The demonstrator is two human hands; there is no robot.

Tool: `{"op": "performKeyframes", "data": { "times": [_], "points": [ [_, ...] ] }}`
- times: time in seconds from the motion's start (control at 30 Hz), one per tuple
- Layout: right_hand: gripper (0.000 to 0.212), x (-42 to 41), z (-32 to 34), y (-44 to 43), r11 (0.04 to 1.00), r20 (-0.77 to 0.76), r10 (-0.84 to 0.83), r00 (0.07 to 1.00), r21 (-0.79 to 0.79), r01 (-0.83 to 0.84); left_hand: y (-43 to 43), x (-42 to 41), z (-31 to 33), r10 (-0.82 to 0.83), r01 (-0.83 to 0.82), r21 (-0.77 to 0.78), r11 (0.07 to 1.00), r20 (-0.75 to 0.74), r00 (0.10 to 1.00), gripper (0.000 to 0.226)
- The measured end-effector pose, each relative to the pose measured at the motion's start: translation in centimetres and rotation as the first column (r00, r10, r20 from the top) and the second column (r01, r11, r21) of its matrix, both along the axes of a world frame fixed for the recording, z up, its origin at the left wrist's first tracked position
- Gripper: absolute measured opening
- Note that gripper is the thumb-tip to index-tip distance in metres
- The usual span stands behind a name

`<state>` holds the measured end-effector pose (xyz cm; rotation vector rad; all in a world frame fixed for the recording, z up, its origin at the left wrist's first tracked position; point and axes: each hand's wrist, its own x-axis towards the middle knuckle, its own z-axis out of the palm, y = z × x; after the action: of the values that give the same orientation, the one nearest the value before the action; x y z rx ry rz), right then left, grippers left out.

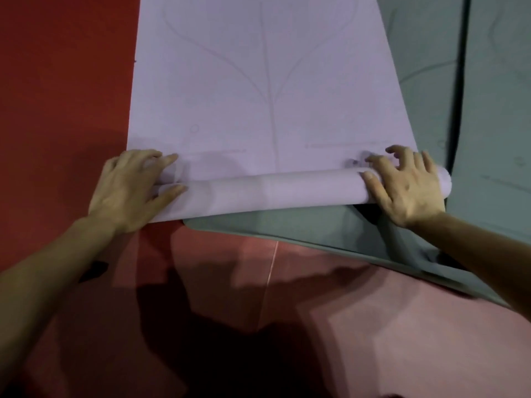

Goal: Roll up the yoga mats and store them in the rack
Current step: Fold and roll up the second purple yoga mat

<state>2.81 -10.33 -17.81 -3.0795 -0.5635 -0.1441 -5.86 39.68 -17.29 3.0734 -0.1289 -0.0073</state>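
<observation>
A lilac yoga mat [258, 90] with faint line markings lies flat and stretches away from me. Its near end is rolled into a thin tube [273, 191] that runs left to right. My left hand [129, 188] presses on the tube's left end, fingers curled over the top. My right hand [405, 185] grips the tube's right end in the same way. Under the lilac mat lies a grey-green mat [287, 225], its near edge showing below the roll. No rack is in view.
A red mat [63, 96] covers the floor at the left. A pink mat [359, 326] lies nearest me. More grey-green matting [494, 96] spreads at the right, split by a dark seam. My shadow darkens the lower middle.
</observation>
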Motion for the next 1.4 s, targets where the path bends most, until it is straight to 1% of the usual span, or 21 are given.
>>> {"op": "performKeyframes", "data": {
  "times": [0.1,0.17,0.2,0.27,0.33,0.37,0.43,0.47,0.53,0.6,0.63,0.77,0.87,0.97,1.03,1.1,1.17,1.23,1.3,1.4],
  "points": [
    [0.058,0.6,0.0,0.9,0.996,0.059,-0.088,0.994,0.038,0.086,-1.1,0.1,0.3,0.043,-0.034,-0.053,0.998,0.176,0.983,0.063],
    [0.052,0.0,0.1,1.6,0.990,0.103,-0.128,0.986,0.076,0.120,-2.0,-0.9,-0.2,0.080,-0.047,-0.120,0.992,0.286,0.955,0.052],
    [0.047,-0.5,0.1,1.8,0.986,0.123,-0.139,0.983,0.105,0.126,-2.6,-1.5,-0.3,0.121,-0.080,-0.137,0.987,0.323,0.939,0.048],
    [0.042,-1.3,0.1,1.5,0.979,0.127,-0.146,0.981,0.164,0.125,-3.3,-2.5,-0.7,0.215,-0.180,-0.132,0.975,0.336,0.917,0.045],
    [0.040,-2.2,0.0,0.4,0.982,0.116,-0.095,0.989,0.175,0.074,-3.5,-3.4,-0.9,0.259,-0.228,-0.125,0.965,0.353,0.899,0.043],
    [0.042,-2.7,-0.2,-0.3,0.984,0.102,-0.050,0.993,0.175,0.031,-3.6,-3.8,-1.0,0.235,-0.206,-0.114,0.972,0.404,0.884,0.039],
    [0.058,-3.6,-0.2,-1.3,0.984,0.041,0.033,0.999,0.174,-0.040,-3.4,-4.7,-1.4,0.127,-0.093,-0.092,0.991,0.491,0.862,0.028],
    [0.067,-3.7,-0.2,-1.6,0.984,0.004,0.059,0.998,0.167,-0.059,-3.4,-5.2,-1.6,0.074,-0.032,-0.094,0.995,0.485,0.871,0.030],
    [0.082,-3.4,-0.1,-1.5,0.989,-0.047,0.073,0.996,0.133,-0.066,-3.3,-6.0,-1.9,0.017,0.034,-0.125,0.992,0.383,0.924,0.046],
    [0.089,-2.4,-0.2,-1.2,0.995,-0.074,0.055,0.996,0.092,-0.048,-2.9,-5.9,-2.2,0.030,0.008,-0.135,0.991,0.273,0.961,0.062],
    [0.091,-1.8,-0.2,-0.9,0.996,-0.081,0.045,0.996,0.076,-0.039,-2.7,-5.4,-2.2,0.044,-0.012,-0.130,0.991,0.243,0.969,0.066],
    [0.083,1.4,0.4,-0.1,0.999,-0.100,0.035,0.994,0.026,-0.032,-2.4,-2.2,-1.1,0.082,-0.061,-0.122,0.991,0.178,0.981,0.069],
    [0.075,2.7,0.4,0.1,0.999,-0.055,0.034,0.998,0.013,-0.033,-1.9,-0.8,-0.4,0.083,-0.062,-0.130,0.990,0.158,0.984,0.063],
    [0.069,1.5,-0.4,0.5,0.998,0.035,-0.023,0.999,0.066,0.021,-1.5,-1.0,-0.9,0.054,-0.028,-0.132,0.991,0.197,0.979,0.052],
    [0.067,0.6,-0.8,0.8,0.993,0.078,-0.056,0.995,0.106,0.048,-2.0,-1.7,-1.2,0.075,-0.039,-0.145,0.989,0.252,0.965,0.050],
    [0.070,0.5,-0.6,0.9,0.991,0.044,-0.049,0.998,0.124,0.044,-2.4,-2.2,-1.3,0.081,-0.039,-0.164,0.986,0.259,0.962,0.054],
    [0.082,0.9,0.0,0.6,0.996,-0.032,-0.015,0.999,0.090,0.018,-2.2,-2.2,-1.1,0.054,-0.024,-0.152,0.988,0.195,0.979,0.066],
    [0.094,1.7,0.3,0.3,0.999,-0.079,0.020,0.997,0.029,-0.018,-1.8,-1.6,-0.9,0.032,-0.018,-0.109,0.994,0.129,0.991,0.078],
    [0.093,2.5,0.8,0.5,0.999,-0.109,0.041,0.993,-0.019,-0.043,-1.4,-0.8,-0.6,0.033,-0.029,-0.045,0.999,0.084,0.996,0.084],
    [0.086,3.2,1.6,0.4,0.997,-0.137,0.064,0.989,-0.036,-0.070,-1.1,0.4,0.8,0.016,-0.018,0.038,0.999,0.038,0.999,0.083]
  ]
}}
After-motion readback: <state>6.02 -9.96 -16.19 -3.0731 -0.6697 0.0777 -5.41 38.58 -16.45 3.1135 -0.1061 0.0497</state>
